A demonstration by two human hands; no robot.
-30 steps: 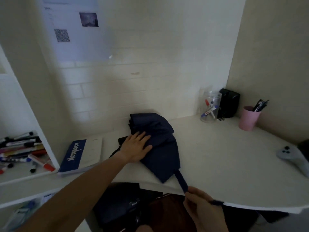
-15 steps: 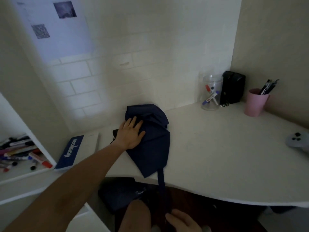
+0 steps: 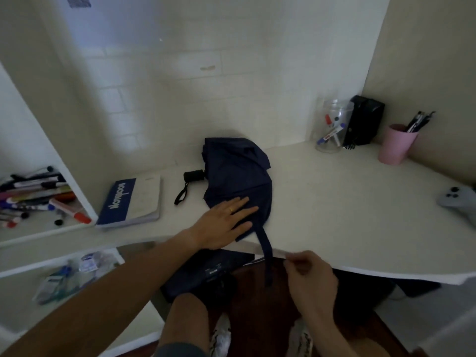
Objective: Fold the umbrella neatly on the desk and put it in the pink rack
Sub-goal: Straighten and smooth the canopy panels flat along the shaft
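- Lying collapsed in a loose, bunched heap near the middle of the white desk (image 3: 334, 202): a navy umbrella (image 3: 237, 173), its black handle (image 3: 193, 175) poking out to the left with a black wrist loop (image 3: 181, 194) trailing on the desktop.
- Pressing flat on the near part of the fabric: the left hand (image 3: 221, 222), palm down, fingers stretched out and slightly spread, gripping nothing; wearing 1 ring.
- Hanging from the near corner of the fabric over the desk's front edge: the navy closing strap (image 3: 266, 253), its end dangling below the desktop.
- Hovering at the desk's front edge just right of the strap: the right hand (image 3: 309, 276), fingers curled inward in a pinch; blurred, so cannot tell whether touching the strap or holding anything.
- Resting left of the umbrella, apart from it: a blue and white notebook (image 3: 131, 202).
- Filling the shelf at far left: a jumble of markers (image 3: 38, 197).
- Standing at the back right corner: a clear jar (image 3: 332, 127) containing markers, a black box (image 3: 364, 123) just beside it, and a pink cup (image 3: 396, 144) holding dark pens.
- Sitting at the far right edge of the desk: a grey controller (image 3: 458, 202).
- Showing below the desk: bare knees and 2 light shoes (image 3: 260, 338) on a dark floor.
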